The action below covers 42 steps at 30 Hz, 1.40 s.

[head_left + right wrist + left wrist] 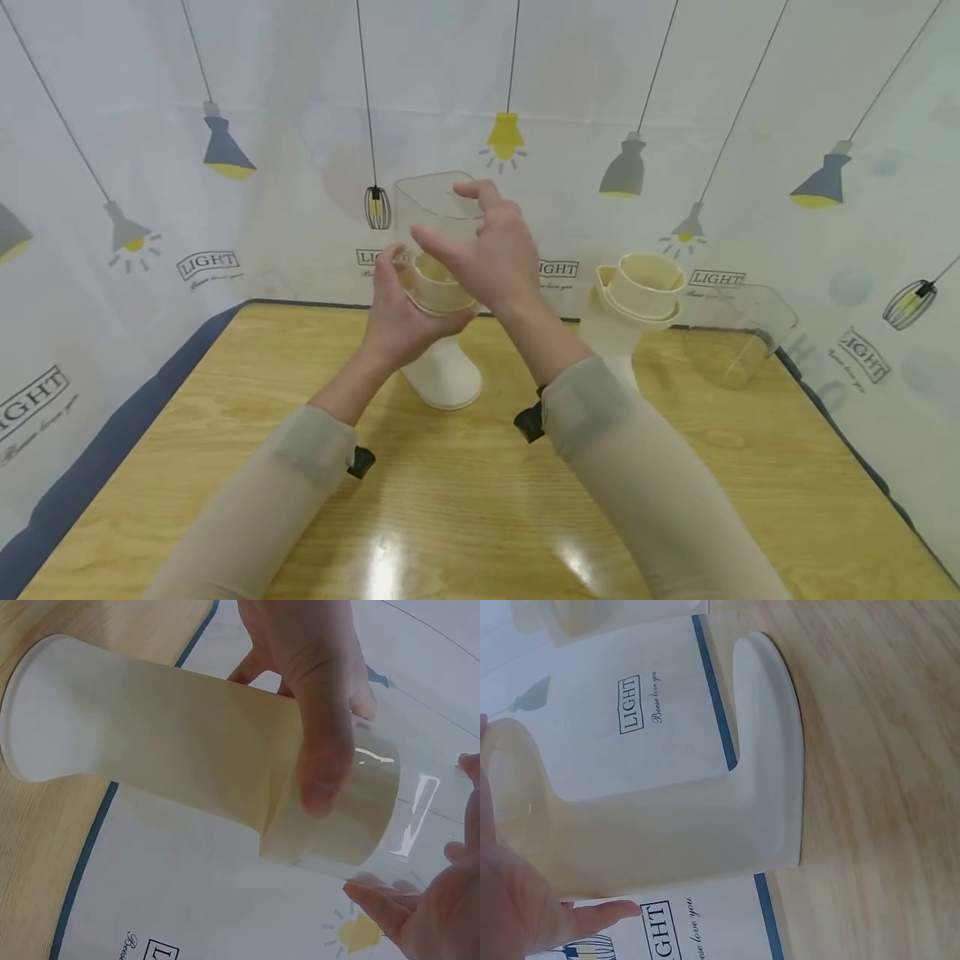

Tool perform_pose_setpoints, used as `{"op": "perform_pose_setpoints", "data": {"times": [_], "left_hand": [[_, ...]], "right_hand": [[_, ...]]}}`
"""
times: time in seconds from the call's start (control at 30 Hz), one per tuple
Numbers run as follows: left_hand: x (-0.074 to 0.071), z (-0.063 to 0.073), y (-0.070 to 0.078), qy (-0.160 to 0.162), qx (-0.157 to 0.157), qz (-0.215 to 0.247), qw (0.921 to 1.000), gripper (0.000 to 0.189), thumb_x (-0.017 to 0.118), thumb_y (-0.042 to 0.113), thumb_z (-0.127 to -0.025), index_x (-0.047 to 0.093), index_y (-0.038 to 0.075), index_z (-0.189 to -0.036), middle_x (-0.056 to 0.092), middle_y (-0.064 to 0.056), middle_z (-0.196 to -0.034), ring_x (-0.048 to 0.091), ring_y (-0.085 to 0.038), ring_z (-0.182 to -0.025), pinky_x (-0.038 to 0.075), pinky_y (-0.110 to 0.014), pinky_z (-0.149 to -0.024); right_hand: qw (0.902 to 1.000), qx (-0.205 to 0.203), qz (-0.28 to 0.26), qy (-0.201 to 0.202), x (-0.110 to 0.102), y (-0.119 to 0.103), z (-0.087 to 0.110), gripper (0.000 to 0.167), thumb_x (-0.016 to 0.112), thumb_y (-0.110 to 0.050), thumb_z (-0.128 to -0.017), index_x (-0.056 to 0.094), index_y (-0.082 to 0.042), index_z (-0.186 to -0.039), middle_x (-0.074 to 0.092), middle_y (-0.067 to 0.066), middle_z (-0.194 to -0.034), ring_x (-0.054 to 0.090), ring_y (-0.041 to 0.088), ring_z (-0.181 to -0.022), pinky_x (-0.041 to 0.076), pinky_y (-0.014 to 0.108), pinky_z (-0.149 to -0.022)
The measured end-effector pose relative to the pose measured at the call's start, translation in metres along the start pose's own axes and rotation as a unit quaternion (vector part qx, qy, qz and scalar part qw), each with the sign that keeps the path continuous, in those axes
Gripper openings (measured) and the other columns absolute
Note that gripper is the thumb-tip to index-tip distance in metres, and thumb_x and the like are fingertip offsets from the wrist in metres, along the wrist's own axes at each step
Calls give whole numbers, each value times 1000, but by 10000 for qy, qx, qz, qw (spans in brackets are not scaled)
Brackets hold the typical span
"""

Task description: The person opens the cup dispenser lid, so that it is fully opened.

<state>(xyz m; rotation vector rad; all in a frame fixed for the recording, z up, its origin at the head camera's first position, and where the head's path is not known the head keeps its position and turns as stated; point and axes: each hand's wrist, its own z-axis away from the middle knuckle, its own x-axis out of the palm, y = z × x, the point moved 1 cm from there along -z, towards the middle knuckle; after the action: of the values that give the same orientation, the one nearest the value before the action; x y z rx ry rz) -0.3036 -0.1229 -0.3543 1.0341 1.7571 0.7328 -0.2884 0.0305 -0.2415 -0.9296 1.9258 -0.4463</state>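
A cream plastic stand [444, 375] with a flared foot and a round collar rises from the wooden table. My left hand [405, 317] grips it just under the collar; in the right wrist view the thumb of that left hand [324, 742] lies across the collar. Over the collar sits a clear plastic container [427, 193], its lower edge around the cream ring [360, 802] in the right wrist view. With thumb and fingers spread around the clear wall, my right hand [498, 254] holds the container. The left wrist view shows the stand's column [660, 832] upright, its foot on the table.
A second cream stand [651, 287] of the same kind is at the right, partly behind my right forearm. Beside it another clear container [738, 333] stands near the back right corner. A printed lamp-pattern cloth [292, 167] hangs behind the wooden table [247, 392].
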Motion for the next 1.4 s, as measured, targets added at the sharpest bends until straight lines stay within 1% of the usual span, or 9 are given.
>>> {"op": "perform_pose_setpoints", "data": {"times": [0.13,0.33,0.5,0.67,0.87,1.03,1.1,1.23,1.4], "left_hand": [[-1,0,-1,-28,23,-41,10000,133,102,45,-67,16,23,-166,42,-21,-158,57,-38,-133,53,-56,-111],[-2,-1,0,-22,146,16,9999,131,103,44,-68,18,21,-165,45,-21,-153,59,-38,-129,56,-55,-107],[-3,-1,-1,-80,142,9,9999,132,103,43,-68,16,22,-166,44,-21,-157,58,-38,-133,54,-55,-112],[-3,0,-1,-123,142,75,9998,131,103,41,-68,18,20,-166,43,-21,-155,58,-38,-132,55,-55,-110],[-2,-3,-3,-151,313,44,9994,128,102,42,-70,19,20,-164,39,-18,-160,56,-36,-137,52,-54,-114],[-3,-1,-2,-208,211,132,9995,130,102,42,-69,19,22,-166,44,-18,-156,58,-35,-132,56,-53,-109],[-4,-1,-2,-260,182,193,9993,129,102,40,-69,19,23,-166,44,-18,-157,59,-34,-132,56,-52,-109],[-5,-2,-2,-306,179,311,9989,127,102,37,-70,20,24,-166,43,-17,-159,57,-34,-134,54,-53,-111],[-6,-2,-2,-335,173,132,9992,131,102,41,-69,18,24,-168,44,-19,-158,57,-36,-134,55,-56,-110]], "right_hand": [[9990,-120,356,-227,1,-4,1,76,81,-61,-91,57,-28,-154,59,16,-155,71,31,-89,62,46,-75],[9999,67,106,-100,-2,-3,-1,72,84,-58,-91,58,-30,-152,62,11,-151,69,27,-109,61,45,-86],[9986,-192,439,-211,-1,-5,1,75,81,-60,-92,56,-28,-155,59,16,-153,69,29,-86,62,45,-74],[9998,120,-38,-171,-5,-2,-1,73,85,-57,-91,57,-29,-153,61,11,-154,69,26,-109,61,45,-89],[9973,-433,558,-224,-1,-7,6,78,82,-60,-92,55,-26,-156,56,18,-156,67,30,-76,61,44,-67],[9997,7,206,-158,-6,-4,3,76,84,-59,-92,55,-29,-155,58,14,-156,70,30,-107,63,47,-87],[9993,60,210,-289,-7,-3,4,78,83,-61,-92,53,-30,-157,56,14,-158,70,30,-104,63,47,-85],[9984,-224,397,-329,-6,-2,5,81,82,-63,-91,52,-27,-158,54,19,-157,68,30,-83,62,44,-72],[9998,101,-38,-157,-9,0,4,79,87,-60,-88,56,-29,-153,59,13,-151,67,25,-109,61,44,-87]]}}
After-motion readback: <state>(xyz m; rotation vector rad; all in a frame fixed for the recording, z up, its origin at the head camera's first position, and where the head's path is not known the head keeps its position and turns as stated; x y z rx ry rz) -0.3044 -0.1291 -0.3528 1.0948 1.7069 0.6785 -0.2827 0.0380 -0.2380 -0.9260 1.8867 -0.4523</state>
